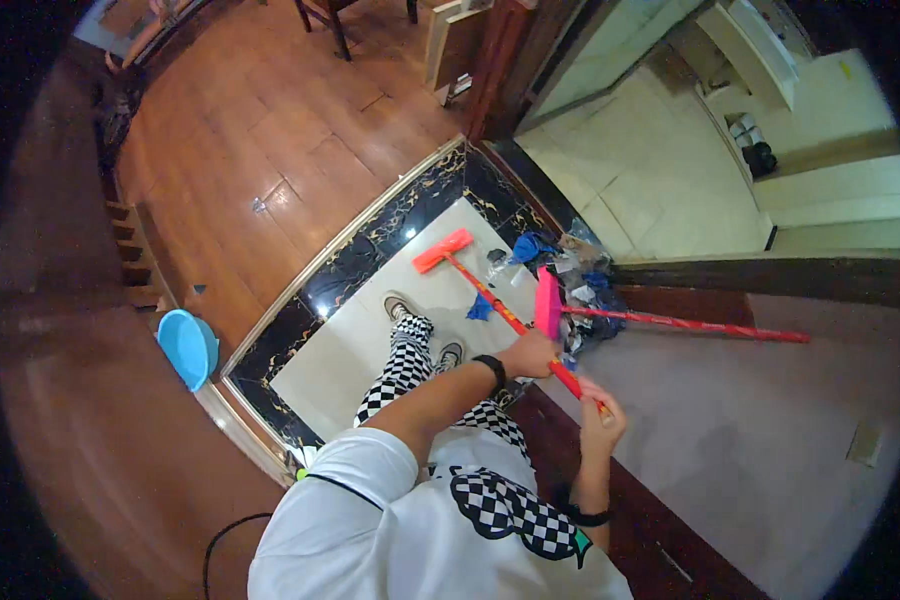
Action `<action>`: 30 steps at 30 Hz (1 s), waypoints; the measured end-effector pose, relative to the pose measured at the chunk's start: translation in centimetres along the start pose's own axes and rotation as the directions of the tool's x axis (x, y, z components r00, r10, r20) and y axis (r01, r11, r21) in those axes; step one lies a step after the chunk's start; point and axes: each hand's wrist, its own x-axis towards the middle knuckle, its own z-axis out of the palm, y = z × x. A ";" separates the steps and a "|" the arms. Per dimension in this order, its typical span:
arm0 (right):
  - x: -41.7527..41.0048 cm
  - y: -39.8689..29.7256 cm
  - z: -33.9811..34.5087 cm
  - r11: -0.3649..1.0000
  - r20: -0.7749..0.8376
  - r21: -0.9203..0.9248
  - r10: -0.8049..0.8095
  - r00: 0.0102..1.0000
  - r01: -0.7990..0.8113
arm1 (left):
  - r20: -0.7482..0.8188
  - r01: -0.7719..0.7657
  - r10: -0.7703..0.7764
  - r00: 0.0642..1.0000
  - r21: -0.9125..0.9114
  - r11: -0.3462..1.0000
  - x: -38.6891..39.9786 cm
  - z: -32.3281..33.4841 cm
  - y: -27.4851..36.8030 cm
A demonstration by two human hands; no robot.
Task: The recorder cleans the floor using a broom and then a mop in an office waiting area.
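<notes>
My left hand [532,354] is closed around the red and yellow patterned handle of a broom or mop with an orange head [442,251]. Nearer its upper end, my right hand [601,416] holds the same handle. The orange head rests on a pale floor slab ahead of my feet. To the right, a second tool with a pink head [547,304] and a red handle [690,322] lies or leans by a heap of rubbish [589,281], which has clear plastic and blue scraps in it. A blue scrap [480,307] lies apart on the slab, near the patterned handle.
A black marble border [360,259] with a raised edge surrounds the slab; brown tiled floor [270,150] lies beyond. A light blue basin [187,350] is at the left. Dark door frame [495,75] and a pale-tiled room [645,157] are at upper right, a wall at right.
</notes>
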 end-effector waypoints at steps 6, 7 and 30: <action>-3.8 -2.3 -6.6 0.992 -0.259 -0.098 0.048 0.965 -0.076 | 0.219 -0.016 0.058 0.974 -0.193 0.981 2.0 4.7 8.4; -4.1 -3.0 -7.0 0.993 -0.258 -0.095 0.042 0.965 -0.068 | 0.235 -0.067 0.113 0.965 -0.198 0.978 2.1 4.8 9.4; -16.4 -17.8 21.9 0.789 0.957 0.202 -0.285 0.054 0.580 | -0.623 0.178 -0.347 0.701 -0.318 0.931 -33.4 -14.2 8.8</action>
